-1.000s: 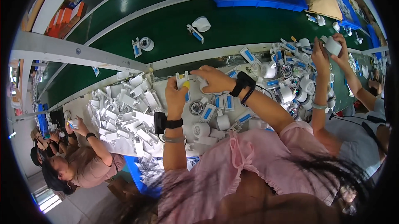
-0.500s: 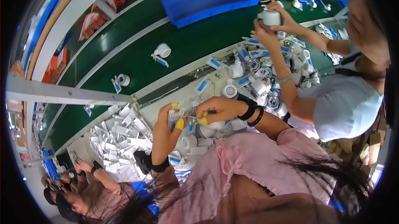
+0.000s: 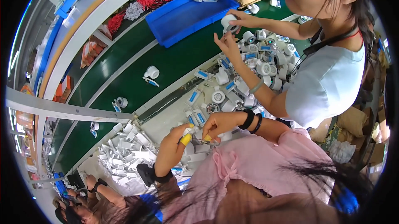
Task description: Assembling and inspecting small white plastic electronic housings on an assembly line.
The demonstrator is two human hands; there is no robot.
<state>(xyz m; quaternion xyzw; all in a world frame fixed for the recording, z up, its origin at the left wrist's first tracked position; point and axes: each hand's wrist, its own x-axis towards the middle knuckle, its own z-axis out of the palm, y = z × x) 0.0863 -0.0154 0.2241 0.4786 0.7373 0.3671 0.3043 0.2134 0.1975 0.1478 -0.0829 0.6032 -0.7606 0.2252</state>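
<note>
My left hand (image 3: pixel 171 148), with yellow covers on thumb and forefinger, is closed on a small white plastic part (image 3: pixel 189 131), mostly hidden by the fingers. Close on its right, my right hand (image 3: pixel 221 124) is bent down with its fingertips pinched together, a yellow cover (image 3: pixel 207 138) on one of them. What it pinches is too small to make out. Under and beyond the hands lie white round housings with slotted grilles (image 3: pixel 217 96) and flat white pieces with blue strips (image 3: pixel 193 96).
White plastic shells (image 3: pixel 129 151) are heaped at left. A green conveyor belt (image 3: pixel 124 80) runs behind the bench, carrying white units (image 3: pixel 152 72) and a blue tray (image 3: pixel 178 29). At right a co-worker (image 3: pixel 328 83) holds a white round unit (image 3: pixel 229 23). A white post (image 3: pixel 70 110) crosses at left.
The view has shifted, showing more of the co-worker. My hands have come lower and closer together, the right one bending down at the wrist. The co-worker has turned the white unit.
</note>
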